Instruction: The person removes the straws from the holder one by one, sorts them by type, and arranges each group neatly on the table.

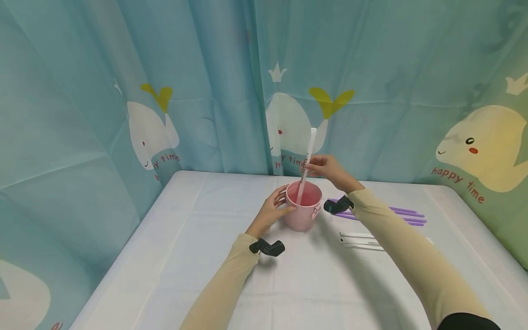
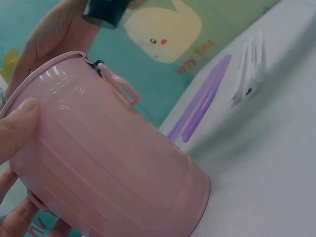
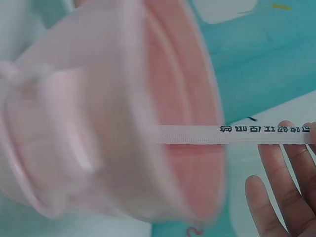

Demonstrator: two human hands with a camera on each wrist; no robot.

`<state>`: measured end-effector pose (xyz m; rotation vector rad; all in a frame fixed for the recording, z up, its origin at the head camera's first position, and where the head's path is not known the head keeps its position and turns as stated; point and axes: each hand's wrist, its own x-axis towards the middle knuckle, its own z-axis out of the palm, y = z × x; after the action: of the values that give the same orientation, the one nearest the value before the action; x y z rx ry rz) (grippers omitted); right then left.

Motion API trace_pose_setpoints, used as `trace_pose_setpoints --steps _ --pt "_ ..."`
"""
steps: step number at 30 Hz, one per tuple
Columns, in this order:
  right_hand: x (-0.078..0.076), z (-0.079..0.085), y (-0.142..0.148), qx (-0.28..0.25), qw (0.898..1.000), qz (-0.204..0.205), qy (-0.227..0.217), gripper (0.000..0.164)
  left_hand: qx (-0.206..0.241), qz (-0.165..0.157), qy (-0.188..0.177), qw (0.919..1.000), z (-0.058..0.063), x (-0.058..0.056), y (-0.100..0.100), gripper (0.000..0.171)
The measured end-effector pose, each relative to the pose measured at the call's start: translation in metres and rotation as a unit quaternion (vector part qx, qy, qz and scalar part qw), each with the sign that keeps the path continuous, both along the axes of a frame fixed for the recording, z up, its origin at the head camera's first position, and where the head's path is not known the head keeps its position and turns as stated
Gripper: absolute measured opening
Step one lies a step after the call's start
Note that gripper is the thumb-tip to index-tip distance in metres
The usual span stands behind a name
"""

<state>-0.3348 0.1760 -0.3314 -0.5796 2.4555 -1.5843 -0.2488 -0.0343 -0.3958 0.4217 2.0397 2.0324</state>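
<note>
A small pink bucket (image 1: 299, 220) with side handles stands upright on the white table. My left hand (image 1: 269, 214) holds it from the left, thumb on the near side near the rim and fingers around the far side; the left wrist view shows that thumb (image 2: 19, 123) against the wall. Above the bucket, my right hand (image 1: 330, 170) pinches a white paper-wrapped straw (image 1: 306, 158) with dark printing. The straw slants down into the bucket's mouth, and its lower end is hidden inside. In the right wrist view the wrapped straw (image 3: 190, 134) crosses the rim.
Several purple straws (image 1: 406, 211) lie on the table to the right, partly behind the right forearm. Nearer to me are several white wrapped straws (image 1: 360, 241). A blue-green curtain (image 1: 222, 82) with whale prints hangs along the back and sides of the table (image 1: 173, 256).
</note>
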Motion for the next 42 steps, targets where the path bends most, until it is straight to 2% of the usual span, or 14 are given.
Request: trace_pose_setpoints --steps 3,7,9,14,17,22,27,30,34,37,42 --pt "0.001 0.01 0.006 -0.036 0.999 -0.002 0.006 0.035 -0.002 0.002 0.005 1.0 -0.004 -0.003 0.001 0.069" --pt "0.002 0.023 0.017 -0.088 0.996 0.01 0.025 0.017 -0.003 0.009 0.001 0.9999 -0.017 -0.011 0.003 0.071" --pt "0.003 0.031 0.024 -0.118 0.992 0.016 0.033 0.014 -0.004 0.014 -0.002 0.9999 -0.023 -0.015 0.005 0.072" --pt "0.013 0.052 0.044 -0.18 0.982 0.01 0.05 0.017 -0.01 0.025 0.002 0.9996 -0.026 -0.017 0.006 0.07" --pt "0.021 0.063 0.058 -0.199 0.978 -0.001 0.058 0.016 -0.01 0.028 0.003 0.9996 -0.026 -0.018 0.006 0.07" --pt "0.032 0.071 0.087 -0.201 0.977 -0.009 0.07 0.018 -0.007 0.029 0.002 0.9995 -0.026 -0.018 0.006 0.07" --pt "0.044 0.068 0.117 -0.15 0.986 -0.032 0.073 0.019 -0.003 0.027 0.003 0.9996 -0.026 -0.019 0.006 0.07" --pt "0.051 0.063 0.133 -0.078 0.992 -0.062 0.079 0.019 -0.001 0.028 0.003 0.9996 -0.026 -0.018 0.005 0.069" --pt "0.059 0.051 0.152 0.03 0.993 -0.085 0.08 0.015 -0.002 0.028 0.005 0.9996 -0.026 -0.018 0.005 0.069" --pt "0.063 0.04 0.165 0.085 0.992 -0.06 0.074 0.018 -0.006 0.029 0.007 0.9995 -0.026 -0.018 0.005 0.07" --pt "0.066 0.021 0.18 0.136 0.988 -0.002 0.069 0.021 -0.008 0.031 0.009 0.9994 -0.026 -0.017 0.006 0.07"
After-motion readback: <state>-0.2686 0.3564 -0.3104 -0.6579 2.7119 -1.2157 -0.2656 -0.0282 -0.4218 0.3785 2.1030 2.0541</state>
